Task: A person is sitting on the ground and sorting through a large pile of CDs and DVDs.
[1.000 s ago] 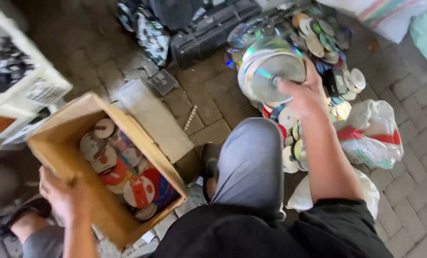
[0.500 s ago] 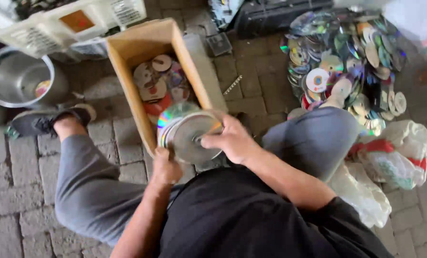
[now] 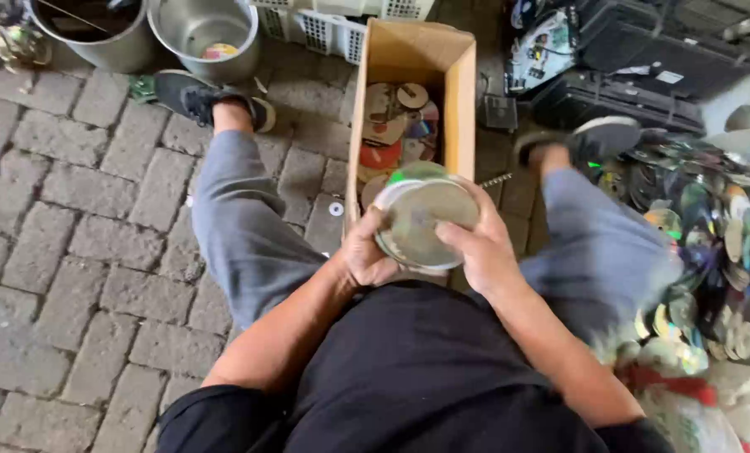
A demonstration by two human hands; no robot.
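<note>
Both forearms were seen reaching forward from the body, bent at the elbows and converging over the lap, between the spread knees. The left hand (image 3: 366, 252) was curled under and against the left edge of a stack of discs (image 3: 425, 220), fingers wrapped at the rim. The right hand (image 3: 480, 243) was closed over the right edge of the same stack, its thumb laid across the top disc and its fingers bent round the side. Both hands were thus clamped on the stack from opposite sides, neither one open. The stack was held roughly level, tilted slightly toward the camera, its top face dull silver with a green edge showing at the back.

The stack was held just in front of the near end of a cardboard box (image 3: 459, 92), overlapping its near rim in the view. The box stood open on the brick floor (image 3: 73, 210) between the legs, with loose discs lying in it, some red, some white.

A single small disc (image 3: 336, 208) lay on the bricks just left of the box. Two metal pots (image 3: 203, 33) stood at the far left, near a dark shoe (image 3: 198, 94). A large heap of discs (image 3: 702, 218) was spread on the right, beside the right leg, and a black case (image 3: 643, 71) lay beyond it.
</note>
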